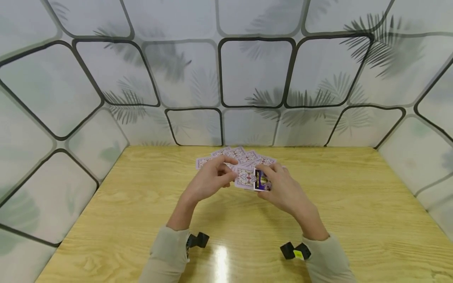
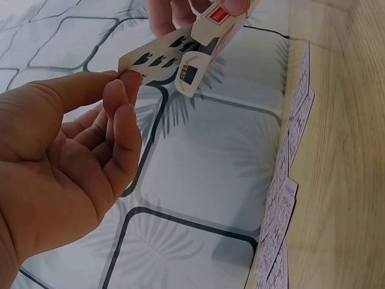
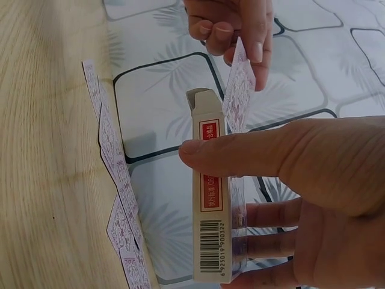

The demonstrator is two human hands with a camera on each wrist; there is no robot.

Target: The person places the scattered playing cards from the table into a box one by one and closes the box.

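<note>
Between thumb and index finger, my left hand (image 1: 210,179) pinches the end of a playing card (image 1: 245,177). Black spades show on the card's face (image 2: 157,63) in the left wrist view, and its back is a purple-and-red pattern. My right hand (image 1: 284,188) grips a card box (image 1: 261,181) with its thumb along the narrow side and its fingers around the far side. A barcode and red label mark the box's side (image 3: 210,241) in the right wrist view. The card meets the box's open-flapped end; I cannot tell how far inside it reaches.
Several patterned cards (image 1: 235,152) lie face down, overlapping in a spread on the wooden table (image 1: 141,204) behind my hands. A pale curtain (image 1: 255,74) with dark rounded outlines and leaf shapes stands along the table's back edge and sides.
</note>
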